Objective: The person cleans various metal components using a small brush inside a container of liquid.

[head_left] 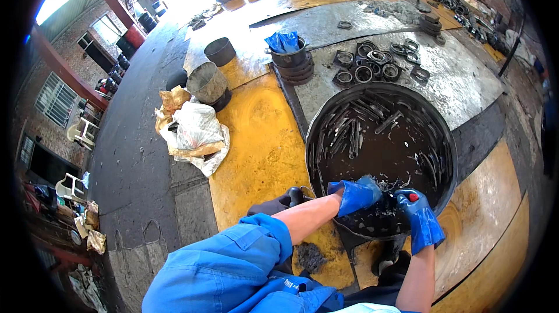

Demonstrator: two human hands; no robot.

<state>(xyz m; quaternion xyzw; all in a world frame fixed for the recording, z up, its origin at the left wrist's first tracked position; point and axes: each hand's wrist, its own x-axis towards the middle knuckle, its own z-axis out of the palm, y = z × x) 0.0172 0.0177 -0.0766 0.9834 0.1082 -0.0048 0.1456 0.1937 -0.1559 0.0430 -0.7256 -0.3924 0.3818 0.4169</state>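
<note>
A large round metal tub (pixel 453 156) in front of me holds dark brown liquid. Long dark metal strips (pixel 354 137) lie in it, mostly along its far and side walls. My left hand (pixel 360 194), in a blue rubber glove, reaches over the tub's near part at the liquid. Its fingers are wet and blurred, so their grip is unclear. Beside it, my right hand (pixel 414 211), gloved the same way, is closed around a small red-ended thing (pixel 413 197); the rest of that thing is hidden. Between the hands, pale wet bits or splashes (pixel 389 185) show on the liquid.
Dark metal rings and square flanges (pixel 372 60) lie beyond the tub. A pot with a blue bag (pixel 283 42) stands on stacked rings. To the left are a white sack (pixel 198 127), a metal drum (pixel 208 83) and yellow floor plates (pixel 250 132). A grey clump (pixel 310 256) lies near my legs.
</note>
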